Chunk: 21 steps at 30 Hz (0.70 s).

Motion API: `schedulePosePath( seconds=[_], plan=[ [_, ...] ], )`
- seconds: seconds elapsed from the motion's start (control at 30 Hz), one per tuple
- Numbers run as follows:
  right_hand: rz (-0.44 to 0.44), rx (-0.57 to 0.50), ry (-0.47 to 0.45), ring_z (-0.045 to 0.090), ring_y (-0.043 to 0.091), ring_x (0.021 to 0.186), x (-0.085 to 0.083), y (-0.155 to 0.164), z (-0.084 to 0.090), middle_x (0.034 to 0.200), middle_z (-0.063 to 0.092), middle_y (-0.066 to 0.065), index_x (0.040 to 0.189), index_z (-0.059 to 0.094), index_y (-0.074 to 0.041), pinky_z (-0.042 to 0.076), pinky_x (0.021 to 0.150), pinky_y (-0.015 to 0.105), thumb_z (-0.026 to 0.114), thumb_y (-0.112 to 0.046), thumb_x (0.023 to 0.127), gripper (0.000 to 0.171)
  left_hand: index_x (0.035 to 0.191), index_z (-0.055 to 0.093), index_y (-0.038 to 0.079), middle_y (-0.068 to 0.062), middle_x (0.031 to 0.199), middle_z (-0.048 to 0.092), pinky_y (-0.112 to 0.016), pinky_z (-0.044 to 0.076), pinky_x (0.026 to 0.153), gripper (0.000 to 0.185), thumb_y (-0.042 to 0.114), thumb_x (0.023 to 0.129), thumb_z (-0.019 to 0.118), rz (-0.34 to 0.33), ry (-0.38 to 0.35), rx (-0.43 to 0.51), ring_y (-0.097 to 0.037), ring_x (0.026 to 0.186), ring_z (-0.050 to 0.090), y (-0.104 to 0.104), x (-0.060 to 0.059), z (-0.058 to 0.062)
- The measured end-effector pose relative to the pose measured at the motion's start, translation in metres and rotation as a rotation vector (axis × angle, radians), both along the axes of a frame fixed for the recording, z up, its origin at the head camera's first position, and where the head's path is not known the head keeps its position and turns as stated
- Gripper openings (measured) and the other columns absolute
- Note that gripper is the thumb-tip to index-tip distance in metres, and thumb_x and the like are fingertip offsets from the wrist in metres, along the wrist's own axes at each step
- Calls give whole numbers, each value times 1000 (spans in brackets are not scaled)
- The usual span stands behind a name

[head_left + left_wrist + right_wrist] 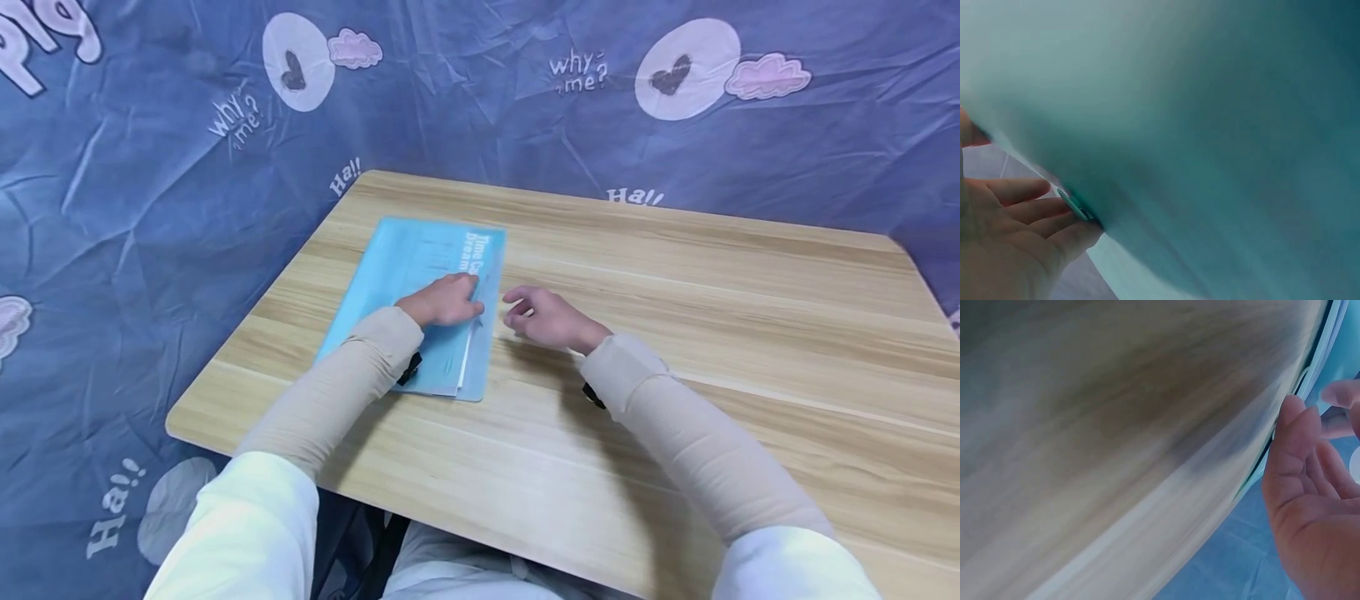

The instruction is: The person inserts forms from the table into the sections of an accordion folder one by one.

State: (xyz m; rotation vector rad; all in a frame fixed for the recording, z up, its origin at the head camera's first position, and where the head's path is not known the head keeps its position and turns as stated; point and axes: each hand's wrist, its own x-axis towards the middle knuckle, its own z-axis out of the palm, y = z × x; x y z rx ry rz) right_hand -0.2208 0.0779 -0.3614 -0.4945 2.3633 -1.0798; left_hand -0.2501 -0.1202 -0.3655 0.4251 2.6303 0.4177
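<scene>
A light blue translucent plastic file folder [405,267] with white lettering lies flat on the left part of the table. White paper edges [467,358] show near its right side. My left hand [450,300] rests on the folder near its right edge, fingers extended and thumb pointing right. In the left wrist view, the fingers of that hand touch a small green raised piece [1075,205] on the folder; its kind is unclear. Just right of the folder, my right hand [551,318] hovers above the table with loosely bent fingers and nothing in them.
The light wood-grain table [712,333] stretches far to the right of the folder. A blue printed cloth [480,100] hangs behind it and along its left side. The table's front edge runs just before the person's lap.
</scene>
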Motion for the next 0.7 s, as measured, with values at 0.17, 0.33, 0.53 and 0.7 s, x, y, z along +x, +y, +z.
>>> schedulePosePath(
  seconds=[0.17,0.33,0.53,0.7],
  plan=[
    [-3,18,11,62,23,99,-2,6,-1,118,59,13,134,46,-6,50,82,34,53,-19,95,42,146,28,0,-16,148,35,-41,29,109,64,34,94,44,-7,-7,-38,-28,136,33,-1,-5,-2],
    [12,50,68,60,26,105,-2,12,-5,119,59,15,134,47,-6,48,87,38,54,-20,94,43,142,37,1,-16,142,43,-41,38,100,60,35,94,47,-1,-21,-78,-25,123,46,-3,-4,-1],
    [-1,69,97,58,28,110,-1,26,-9,120,59,15,135,45,-5,47,89,40,53,-20,95,44,116,55,4,-13,110,58,-36,42,79,38,34,92,50,-26,-25,-108,-23,95,52,-4,-2,-3],
    [-66,62,149,56,32,112,-2,38,-10,123,57,18,137,43,-2,46,92,43,51,-20,96,45,104,54,7,-9,95,55,-35,40,74,31,35,90,55,-16,0,-117,-23,88,49,-3,-3,-3]
  ],
)
